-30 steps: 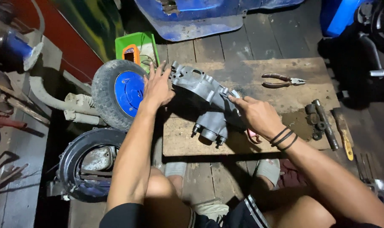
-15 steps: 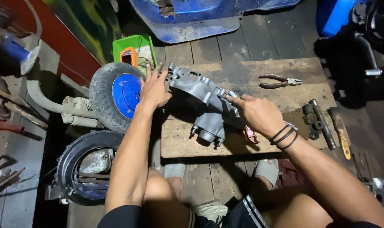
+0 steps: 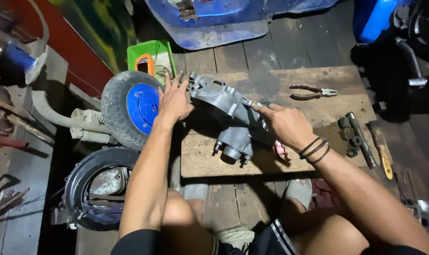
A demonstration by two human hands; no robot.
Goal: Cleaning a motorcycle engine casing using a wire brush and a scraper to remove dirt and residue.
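Observation:
A grey metal engine casing lies tilted on a worn wooden board on the plank floor. My left hand grips its left end, fingers spread over the edge. My right hand, with black bands on the wrist, holds the casing's right side, index finger pointing along its top. A round housing with short studs hangs from the casing's underside toward me.
A small wheel with a blue hub stands left of the casing, a tyre below it. Pliers lie on the board's far right; dark tools and a chisel at its right edge. A green tray sits behind.
Both hands and the casing keep their hold and position; the view has only shifted slightly.

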